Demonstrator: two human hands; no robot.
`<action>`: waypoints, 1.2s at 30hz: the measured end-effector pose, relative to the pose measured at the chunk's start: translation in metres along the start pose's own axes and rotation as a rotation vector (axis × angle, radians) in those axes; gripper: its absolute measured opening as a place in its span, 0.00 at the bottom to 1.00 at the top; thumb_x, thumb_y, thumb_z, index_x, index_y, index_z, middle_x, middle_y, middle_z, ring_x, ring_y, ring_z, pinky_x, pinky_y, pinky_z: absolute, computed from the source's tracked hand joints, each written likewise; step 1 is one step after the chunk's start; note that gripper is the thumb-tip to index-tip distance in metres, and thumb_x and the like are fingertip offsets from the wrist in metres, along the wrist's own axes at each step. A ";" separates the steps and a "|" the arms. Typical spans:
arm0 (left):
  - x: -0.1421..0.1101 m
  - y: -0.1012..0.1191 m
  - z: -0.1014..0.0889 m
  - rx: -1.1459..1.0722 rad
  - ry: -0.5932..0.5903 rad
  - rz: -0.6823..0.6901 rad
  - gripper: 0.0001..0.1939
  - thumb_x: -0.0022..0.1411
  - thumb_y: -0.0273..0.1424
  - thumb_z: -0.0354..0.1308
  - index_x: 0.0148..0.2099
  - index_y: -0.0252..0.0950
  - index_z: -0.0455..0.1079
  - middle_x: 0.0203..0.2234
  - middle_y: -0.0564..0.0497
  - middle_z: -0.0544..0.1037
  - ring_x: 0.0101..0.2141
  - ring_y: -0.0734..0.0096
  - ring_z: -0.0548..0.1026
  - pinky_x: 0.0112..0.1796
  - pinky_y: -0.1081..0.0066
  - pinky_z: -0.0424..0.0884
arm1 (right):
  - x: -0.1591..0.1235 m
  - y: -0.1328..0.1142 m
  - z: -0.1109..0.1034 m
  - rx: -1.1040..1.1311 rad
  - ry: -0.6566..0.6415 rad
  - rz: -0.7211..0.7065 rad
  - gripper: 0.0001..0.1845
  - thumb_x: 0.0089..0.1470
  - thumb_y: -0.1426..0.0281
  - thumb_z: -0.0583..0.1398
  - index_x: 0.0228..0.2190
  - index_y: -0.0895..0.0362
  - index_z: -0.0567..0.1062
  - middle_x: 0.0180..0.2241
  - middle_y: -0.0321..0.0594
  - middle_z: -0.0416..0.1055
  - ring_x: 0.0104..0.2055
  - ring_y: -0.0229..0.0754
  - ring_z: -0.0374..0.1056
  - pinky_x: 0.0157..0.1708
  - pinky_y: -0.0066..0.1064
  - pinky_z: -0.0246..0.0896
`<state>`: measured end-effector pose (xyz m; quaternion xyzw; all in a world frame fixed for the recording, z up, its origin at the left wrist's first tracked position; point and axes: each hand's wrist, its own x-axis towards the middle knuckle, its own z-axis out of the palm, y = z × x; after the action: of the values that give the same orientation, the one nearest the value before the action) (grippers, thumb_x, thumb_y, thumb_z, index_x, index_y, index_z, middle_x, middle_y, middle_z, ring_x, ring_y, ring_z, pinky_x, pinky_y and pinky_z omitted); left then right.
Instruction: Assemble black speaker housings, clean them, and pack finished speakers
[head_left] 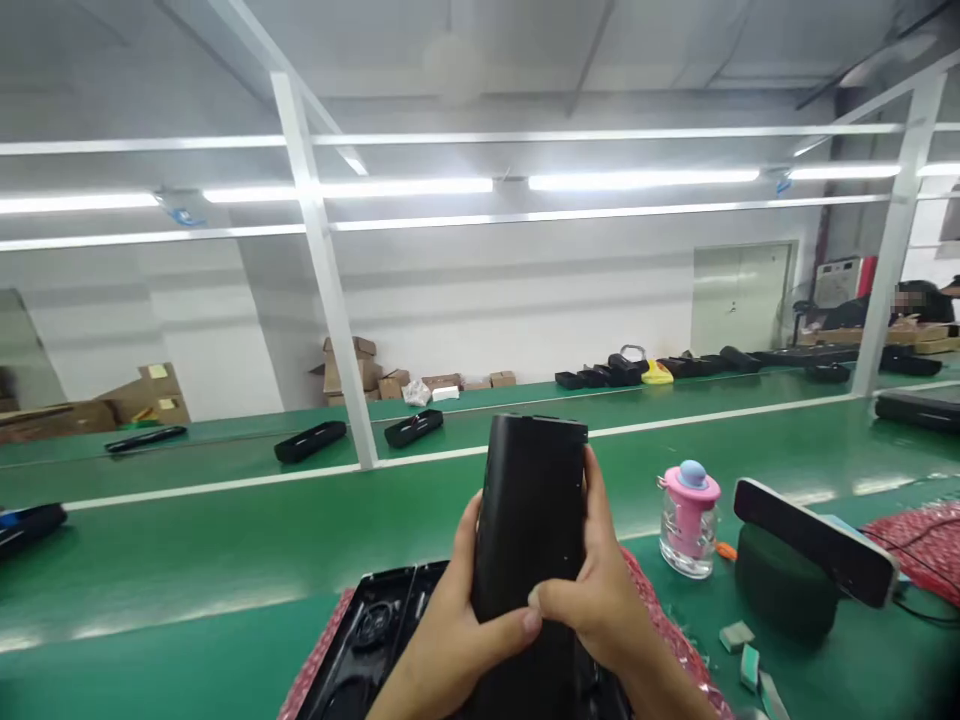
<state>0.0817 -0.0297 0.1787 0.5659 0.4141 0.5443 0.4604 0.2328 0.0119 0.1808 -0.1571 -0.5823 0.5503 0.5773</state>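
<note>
Both of my hands grip a long black plastic housing (531, 520), held upright in front of me. My left hand (465, 630) wraps its left side, thumb laid across the near face. On the right side, my right hand (596, 590) has its fingers along the edge and its thumb pressed on the near face. Beneath my hands lies an open black casing (375, 625) with round parts inside, partly hidden by my arms. Red bubble wrap (667, 630) is spread under it.
To the right stand a clear cup with a pink lid (688, 520) and a phone (814, 540) propped on a dark stand. Small foam pieces (750, 665) lie nearby. Black housings (311, 441) sit along the green line behind a white post (324, 270). A person (907, 303) is at the far right.
</note>
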 end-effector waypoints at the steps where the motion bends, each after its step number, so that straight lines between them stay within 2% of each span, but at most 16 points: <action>1: 0.000 -0.001 0.003 -0.021 -0.004 -0.021 0.65 0.45 0.47 0.73 0.72 0.43 0.34 0.65 0.38 0.62 0.61 0.41 0.65 0.60 0.48 0.63 | -0.001 -0.001 -0.001 0.035 0.026 0.018 0.70 0.32 0.79 0.60 0.67 0.35 0.29 0.68 0.39 0.50 0.58 0.54 0.66 0.39 0.37 0.75; 3: -0.001 -0.001 0.008 -0.040 0.001 -0.050 0.66 0.45 0.48 0.73 0.72 0.41 0.33 0.65 0.38 0.62 0.62 0.42 0.64 0.61 0.50 0.61 | -0.002 -0.002 -0.001 0.094 0.066 0.031 0.69 0.30 0.81 0.59 0.67 0.34 0.33 0.69 0.37 0.48 0.59 0.53 0.65 0.40 0.35 0.74; 9: -0.007 0.006 0.006 -0.116 0.009 -0.096 0.68 0.43 0.43 0.75 0.73 0.42 0.31 0.65 0.40 0.62 0.62 0.43 0.64 0.62 0.51 0.60 | -0.008 0.002 0.006 0.084 0.090 0.011 0.67 0.32 0.81 0.60 0.66 0.31 0.37 0.70 0.33 0.43 0.64 0.52 0.59 0.45 0.37 0.73; 14: -0.012 0.004 0.001 -0.025 0.022 -0.077 0.65 0.44 0.45 0.74 0.72 0.44 0.35 0.67 0.42 0.59 0.63 0.45 0.62 0.64 0.51 0.56 | -0.014 0.007 0.009 0.073 0.069 -0.039 0.67 0.32 0.81 0.60 0.66 0.31 0.37 0.70 0.32 0.42 0.67 0.51 0.54 0.49 0.38 0.71; 17: -0.013 0.004 0.002 0.007 0.009 -0.077 0.64 0.45 0.45 0.74 0.72 0.43 0.34 0.65 0.41 0.61 0.62 0.45 0.64 0.62 0.50 0.59 | -0.014 0.007 0.008 0.082 0.068 -0.056 0.67 0.32 0.82 0.60 0.66 0.32 0.38 0.70 0.31 0.41 0.67 0.50 0.54 0.50 0.38 0.70; 21: -0.012 0.006 0.003 0.023 -0.010 -0.095 0.69 0.39 0.43 0.77 0.72 0.43 0.34 0.61 0.40 0.67 0.60 0.43 0.67 0.61 0.48 0.60 | -0.015 0.002 0.009 0.113 0.058 -0.016 0.67 0.32 0.82 0.60 0.67 0.34 0.37 0.70 0.36 0.45 0.60 0.49 0.64 0.44 0.35 0.72; 27: -0.009 0.007 0.004 0.004 0.011 -0.158 0.66 0.38 0.38 0.77 0.71 0.40 0.39 0.57 0.40 0.71 0.56 0.44 0.70 0.55 0.52 0.68 | -0.014 -0.009 0.011 0.136 0.094 0.158 0.71 0.31 0.83 0.61 0.67 0.36 0.32 0.65 0.43 0.55 0.44 0.44 0.72 0.31 0.30 0.71; 31: -0.008 0.006 0.009 -0.061 -0.001 -0.179 0.66 0.38 0.37 0.76 0.71 0.39 0.38 0.56 0.40 0.72 0.54 0.44 0.72 0.52 0.53 0.71 | -0.014 -0.013 0.008 0.113 0.108 0.169 0.70 0.30 0.84 0.60 0.68 0.37 0.34 0.65 0.41 0.57 0.50 0.46 0.70 0.35 0.30 0.71; 36: -0.009 0.007 0.011 -0.066 0.001 -0.163 0.65 0.39 0.36 0.76 0.70 0.39 0.39 0.56 0.40 0.72 0.54 0.47 0.72 0.52 0.55 0.70 | -0.015 -0.011 0.005 0.115 0.105 0.169 0.70 0.30 0.84 0.61 0.67 0.35 0.35 0.66 0.38 0.54 0.57 0.50 0.66 0.34 0.29 0.72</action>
<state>0.0919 -0.0403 0.1833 0.5146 0.4405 0.5189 0.5214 0.2375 -0.0064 0.1840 -0.2008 -0.5033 0.6206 0.5667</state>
